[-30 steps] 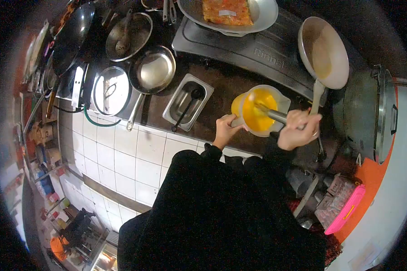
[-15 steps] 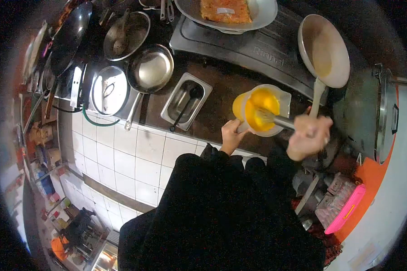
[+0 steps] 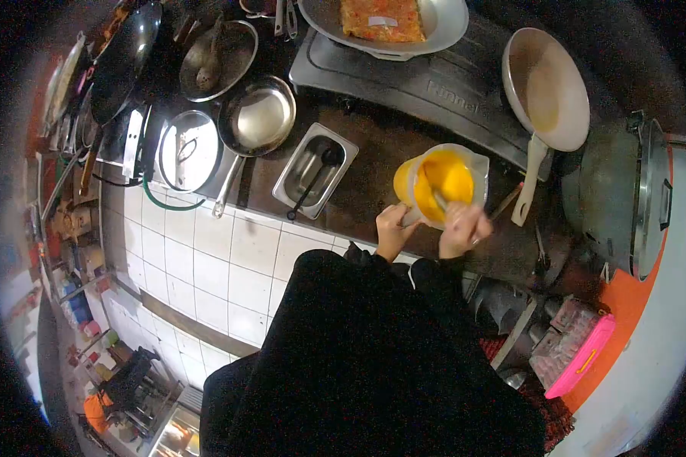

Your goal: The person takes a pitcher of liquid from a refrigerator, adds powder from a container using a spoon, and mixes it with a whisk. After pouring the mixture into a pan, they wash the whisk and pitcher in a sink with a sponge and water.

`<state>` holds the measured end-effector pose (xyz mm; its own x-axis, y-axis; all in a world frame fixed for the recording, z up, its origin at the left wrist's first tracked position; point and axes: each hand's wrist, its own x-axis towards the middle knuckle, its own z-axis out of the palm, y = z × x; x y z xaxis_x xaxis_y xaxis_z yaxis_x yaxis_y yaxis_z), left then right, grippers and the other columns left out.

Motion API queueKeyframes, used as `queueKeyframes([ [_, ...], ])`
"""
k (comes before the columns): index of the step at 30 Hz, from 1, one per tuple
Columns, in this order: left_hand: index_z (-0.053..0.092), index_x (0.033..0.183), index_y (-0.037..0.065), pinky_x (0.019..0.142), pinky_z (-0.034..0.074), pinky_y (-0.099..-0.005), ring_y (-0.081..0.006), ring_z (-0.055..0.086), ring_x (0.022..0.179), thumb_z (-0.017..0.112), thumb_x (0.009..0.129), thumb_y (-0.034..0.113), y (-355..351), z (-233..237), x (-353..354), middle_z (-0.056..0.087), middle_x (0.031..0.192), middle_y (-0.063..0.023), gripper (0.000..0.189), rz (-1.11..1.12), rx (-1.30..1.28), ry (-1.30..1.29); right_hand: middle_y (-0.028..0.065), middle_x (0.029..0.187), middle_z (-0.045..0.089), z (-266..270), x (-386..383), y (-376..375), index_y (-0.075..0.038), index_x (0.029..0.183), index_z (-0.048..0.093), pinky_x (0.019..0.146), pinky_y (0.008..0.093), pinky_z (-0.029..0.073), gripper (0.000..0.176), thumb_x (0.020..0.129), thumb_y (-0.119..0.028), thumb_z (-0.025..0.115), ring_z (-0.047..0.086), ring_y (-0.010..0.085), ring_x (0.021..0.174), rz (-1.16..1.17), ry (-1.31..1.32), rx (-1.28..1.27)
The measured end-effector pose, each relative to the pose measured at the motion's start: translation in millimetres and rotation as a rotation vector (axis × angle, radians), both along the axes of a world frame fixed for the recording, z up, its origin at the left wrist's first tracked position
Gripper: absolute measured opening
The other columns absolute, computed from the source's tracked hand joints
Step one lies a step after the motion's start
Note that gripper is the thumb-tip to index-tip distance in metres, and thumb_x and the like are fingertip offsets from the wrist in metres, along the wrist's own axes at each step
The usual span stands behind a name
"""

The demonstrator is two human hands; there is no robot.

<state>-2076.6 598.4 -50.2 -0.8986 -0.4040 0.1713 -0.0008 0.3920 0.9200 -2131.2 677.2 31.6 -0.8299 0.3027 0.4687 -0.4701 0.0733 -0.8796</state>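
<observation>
A clear plastic jug (image 3: pixel 480 169) with bright yellow liquid (image 3: pixel 453 169) in it stands on the dark counter. My left hand (image 3: pixel 394 231) is closed around the jug's handle (image 3: pixel 412 219) at its near side. Over the near rim, my right hand (image 3: pixel 463 228), slightly blurred, grips a whisk (image 3: pixel 440 199). The whisk leans down into the liquid, so its wires are mostly hidden. To the left of the jug sits a steel container (image 3: pixel 351 156) with a black ladle (image 3: pixel 309 190) resting in it.
Behind the jug is a gas stove (image 3: pixel 373 82) bearing a white pan (image 3: pixel 443 34) with an orange-red food slab (image 3: pixel 381 19). A cream frying pan (image 3: pixel 568 99) lies to the right, near a large pot (image 3: pixel 613 190). Steel pans (image 3: pixel 263 114) and a round lid (image 3: pixel 187 148) stand left.
My right hand has moved left and nearer the jug, bringing the whisk from a slanted reach at the right to a steeper angle inside. My left hand stays on the handle.
</observation>
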Motion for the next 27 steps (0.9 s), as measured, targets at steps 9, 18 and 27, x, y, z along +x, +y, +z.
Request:
queueKeyframes([
  [9,0.053,0.073,0.000,0.049,0.039,-0.0307,-0.0279,0.049,0.056,0.068,0.048,0.010,4,-6,3,0.051,0.061,-0.0134,0.030,0.021,0.038,-0.009,0.0023,0.040,0.039,54,-20,24,-0.009,0.049,0.036,0.036,0.0218,0.030,0.034,0.081,-0.019,0.038,0.034,0.0094,0.034,-0.155,0.191,0.088],
  [18,0.049,0.067,0.001,0.043,0.034,-0.0277,-0.0247,0.045,0.048,0.066,0.050,0.009,5,-2,-1,0.045,0.055,-0.0119,0.026,0.046,-0.004,0.088,0.0009,0.038,0.031,74,-25,42,-0.011,0.048,0.029,0.033,0.0227,0.026,0.035,0.081,-0.020,0.036,0.029,0.0092,0.031,0.221,-0.201,-0.484],
  [27,0.047,0.065,0.000,0.043,0.034,-0.0277,-0.0244,0.043,0.047,0.068,0.052,0.010,5,2,3,0.043,0.054,-0.0117,0.026,0.028,-0.003,0.044,-0.0015,0.039,0.032,37,-29,27,-0.010,0.047,0.028,0.031,0.0204,0.022,0.036,0.081,-0.013,0.039,0.028,0.0073,0.031,0.154,-0.393,-0.412],
])
